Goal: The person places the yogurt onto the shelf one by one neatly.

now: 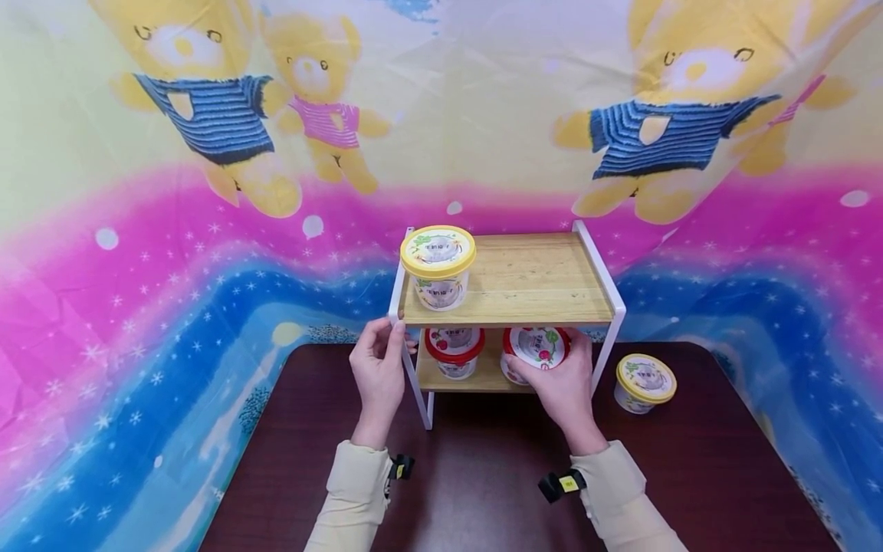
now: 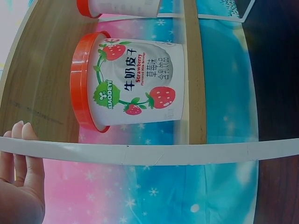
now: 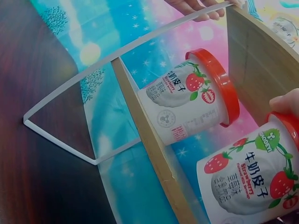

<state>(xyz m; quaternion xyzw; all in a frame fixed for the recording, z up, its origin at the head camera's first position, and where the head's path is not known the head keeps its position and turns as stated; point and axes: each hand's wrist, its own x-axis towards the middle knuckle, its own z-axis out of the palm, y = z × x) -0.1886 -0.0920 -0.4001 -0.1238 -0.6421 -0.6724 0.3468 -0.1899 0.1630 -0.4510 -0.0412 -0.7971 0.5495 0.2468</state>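
Note:
My right hand (image 1: 562,383) grips a red-lidded strawberry milk cup (image 1: 540,347) at the right of the small rack's lower shelf. In the right wrist view, that cup (image 3: 252,170) shows its strawberry print, with my thumb (image 3: 286,102) at its lid. A second red-lidded cup (image 1: 457,354) stands upright to its left on the same shelf. My left hand (image 1: 378,376) holds the rack's white left post (image 1: 414,368) near the top board. In the left wrist view, its fingers (image 2: 29,163) reach behind the post.
A yellow-lidded cup (image 1: 438,268) stands on the top board (image 1: 531,276), at its left end. Another yellow-lidded cup (image 1: 645,383) is on the dark table (image 1: 483,491), right of the rack. A printed bear cloth (image 1: 483,138) hangs close behind.

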